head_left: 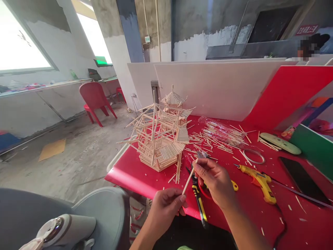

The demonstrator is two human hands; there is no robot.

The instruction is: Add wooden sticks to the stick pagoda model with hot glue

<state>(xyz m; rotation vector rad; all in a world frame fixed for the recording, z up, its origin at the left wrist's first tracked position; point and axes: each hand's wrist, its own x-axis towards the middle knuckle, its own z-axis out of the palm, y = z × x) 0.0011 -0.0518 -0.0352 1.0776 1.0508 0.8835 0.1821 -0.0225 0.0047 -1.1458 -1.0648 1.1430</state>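
Note:
My left hand (166, 205) is closed, pinching the lower end of a thin wooden stick (188, 181). My right hand (213, 180) is closed on the stick's upper end, near the front edge of the red table (135, 175). Under my right hand lie black-and-yellow cutting pliers (199, 203). Behind them stands a pagoda-like model of wooden sticks (160, 137). A few long sticks (178, 167) lean against its base.
Loose sticks and a clear plastic bag (221, 133) lie behind my hands. A yellow glue gun (260, 180), a tape ring (253, 156), a phone (301, 178) and a pale green case (281, 143) lie right. White and red panels stand behind. A red chair (95, 99) stands far left.

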